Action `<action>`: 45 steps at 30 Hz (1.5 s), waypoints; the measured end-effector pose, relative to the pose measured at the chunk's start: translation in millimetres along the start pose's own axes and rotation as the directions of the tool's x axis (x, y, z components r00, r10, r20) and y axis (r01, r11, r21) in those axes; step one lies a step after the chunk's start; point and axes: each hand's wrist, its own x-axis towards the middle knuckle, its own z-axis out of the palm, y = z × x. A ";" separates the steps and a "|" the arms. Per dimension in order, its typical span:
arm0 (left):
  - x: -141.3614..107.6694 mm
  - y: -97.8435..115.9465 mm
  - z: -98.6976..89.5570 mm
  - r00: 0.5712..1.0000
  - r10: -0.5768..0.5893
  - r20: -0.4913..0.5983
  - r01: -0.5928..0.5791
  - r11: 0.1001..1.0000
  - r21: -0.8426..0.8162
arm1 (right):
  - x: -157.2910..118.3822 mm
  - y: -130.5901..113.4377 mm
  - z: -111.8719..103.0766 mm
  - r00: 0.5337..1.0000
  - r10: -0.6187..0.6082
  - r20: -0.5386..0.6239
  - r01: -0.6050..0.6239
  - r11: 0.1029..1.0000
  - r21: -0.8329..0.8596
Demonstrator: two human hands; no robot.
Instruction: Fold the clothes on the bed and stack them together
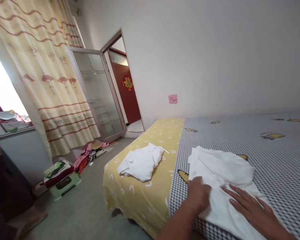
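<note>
A white cloth garment (222,166) lies spread on the black-and-white checked bed cover (277,160). My left hand (198,195) is on its left edge with the fingers curled in and pressed on the cloth; whether fabric is pinched under them is hidden. Flat on the lower right part of the garment rests my right hand (250,206), its fingers spread. A second white garment (142,161), loosely bunched, sits on the yellow patterned cover (165,133) to the left.
A person's leg and sandalled foot (31,220) show at the lower left. Near them a green stool (65,186) bears folded items. Clothes (83,158) lie on the floor below the curtain (55,76). A glass door (97,90) stands open.
</note>
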 end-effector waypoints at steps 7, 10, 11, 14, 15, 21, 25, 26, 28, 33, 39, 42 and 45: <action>-56.1 -47.6 -28.1 0.981 0.107 -0.164 -0.094 0.992 0.084 | -5.6 -39.3 -119.1 0.996 -0.017 0.087 0.016 1.000 0.015; -78.3 -71.4 -19.6 0.950 0.270 -0.156 -0.232 0.947 0.222 | -51.3 -36.8 -136.6 0.992 -0.066 0.104 0.074 0.994 -0.079; -83.4 -74.6 -16.1 0.944 0.296 -0.143 -0.255 0.934 0.249 | -69.4 -33.7 -135.5 0.989 -0.071 0.129 0.085 0.991 -0.105; -85.8 -71.1 -6.3 0.946 0.314 -0.083 -0.280 0.917 0.286 | -115.0 -24.5 -118.9 0.976 -0.056 0.210 0.088 0.986 -0.145; -82.0 -67.6 -3.4 0.954 0.296 -0.047 -0.272 0.920 0.283 | -124.3 -22.7 -111.3 0.973 -0.038 0.227 0.075 0.985 -0.154; -47.7 -60.6 5.3 0.967 0.134 0.218 -0.185 0.955 0.232 | -120.5 -23.7 -82.6 0.975 0.094 0.199 -0.044 0.969 -0.241; -40.0 -72.5 7.8 0.959 0.155 0.237 -0.204 0.958 0.199 | -107.4 -21.2 -86.8 0.968 0.105 0.228 -0.052 0.972 -0.230; -39.0 -75.3 9.4 0.962 0.161 0.218 -0.203 0.961 0.186 | -105.4 -19.8 -88.4 0.967 0.103 0.233 -0.050 0.974 -0.221; -36.4 -78.7 13.5 0.971 0.173 0.165 -0.198 0.968 0.152 | -101.2 -17.0 -90.0 0.966 0.104 0.236 -0.055 0.978 -0.203; -28.0 -75.3 13.7 0.990 0.121 0.067 -0.124 0.992 0.037 | -82.7 -17.8 -87.2 0.969 0.157 0.190 -0.132 0.981 -0.140; -65.2 -76.5 -27.7 0.977 0.206 0.055 -0.198 0.974 -0.113 | -98.7 -40.9 -113.6 0.981 0.086 0.172 -0.136 0.942 0.306; -105.0 -66.8 -60.2 0.949 0.284 0.138 -0.243 0.936 -0.255 | -122.4 -59.8 -149.5 0.944 0.119 0.308 -0.269 0.818 0.508; -119.6 -41.9 -93.9 0.932 0.295 0.210 -0.196 0.898 -0.393 | -120.8 -75.0 -184.5 0.904 0.192 0.382 -0.393 0.725 0.565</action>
